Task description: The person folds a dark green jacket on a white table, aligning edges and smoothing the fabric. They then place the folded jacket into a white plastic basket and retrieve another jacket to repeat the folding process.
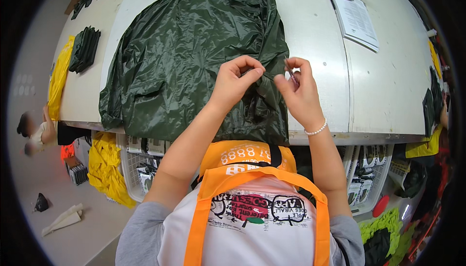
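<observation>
A shiny dark green rain jacket (179,57) lies spread on the pale table, collar toward the far edge and hem along the near edge. My left hand (235,81) is closed in a pinch over the jacket's right side, holding a bit of its dark green fabric. Just right of it, my right hand (303,91) is closed around small thread snips (292,73), their thin tip pointing up and away. A strip of the jacket's sleeve runs between the two hands. What lies under my fingertips is partly hidden.
Printed sheets (355,20) lie at the table's far right. A folded dark green stack (84,50) and yellow fabric (61,79) are at the left. Beneath the table are white baskets (127,169) of packaged goods. A person (41,130) is at the far left.
</observation>
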Demonstrator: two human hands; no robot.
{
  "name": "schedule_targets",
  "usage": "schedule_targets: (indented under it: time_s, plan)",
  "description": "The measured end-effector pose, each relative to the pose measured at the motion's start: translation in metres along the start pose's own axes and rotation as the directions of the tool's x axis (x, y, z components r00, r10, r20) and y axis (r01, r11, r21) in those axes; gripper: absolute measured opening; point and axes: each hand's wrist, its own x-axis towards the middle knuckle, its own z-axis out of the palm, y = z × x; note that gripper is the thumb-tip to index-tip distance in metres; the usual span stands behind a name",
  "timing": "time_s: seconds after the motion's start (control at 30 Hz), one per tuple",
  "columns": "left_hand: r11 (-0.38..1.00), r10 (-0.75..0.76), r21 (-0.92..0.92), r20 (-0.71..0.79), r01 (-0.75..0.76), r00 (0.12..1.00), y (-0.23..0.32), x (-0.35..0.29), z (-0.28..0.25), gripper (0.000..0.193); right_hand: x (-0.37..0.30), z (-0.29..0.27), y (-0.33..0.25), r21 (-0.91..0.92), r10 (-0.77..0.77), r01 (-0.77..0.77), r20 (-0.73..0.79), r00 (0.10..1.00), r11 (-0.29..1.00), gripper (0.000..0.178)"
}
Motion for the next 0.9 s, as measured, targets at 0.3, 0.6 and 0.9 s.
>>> schedule_targets:
  time_s: [0.3, 0.6, 0.9]
  plan:
    - [0.998, -0.054, -0.027, -0.030, 0.053, 0.998, -0.002, -0.002, -0.005, 0.007, -0.001, 0.000, 0.009, -0.056, -0.046, 0.059, 0.221, 0.974, 0.997, 0.019]
    - [0.999, -0.044, -0.010, 0.028, 0.044, 0.999, -0.004, -0.002, -0.009, 0.007, 0.003, 0.001, 0.012, -0.038, -0.004, 0.015, 0.267, 0.964, 0.999, 0.018]
    - [0.995, 0.077, -0.051, -0.080, -0.082, 0.994, 0.003, -0.018, -0.025, 0.009, 0.002, -0.002, 0.047, -0.114, 0.097, -0.055, 0.403, 0.910, 0.992, 0.035]
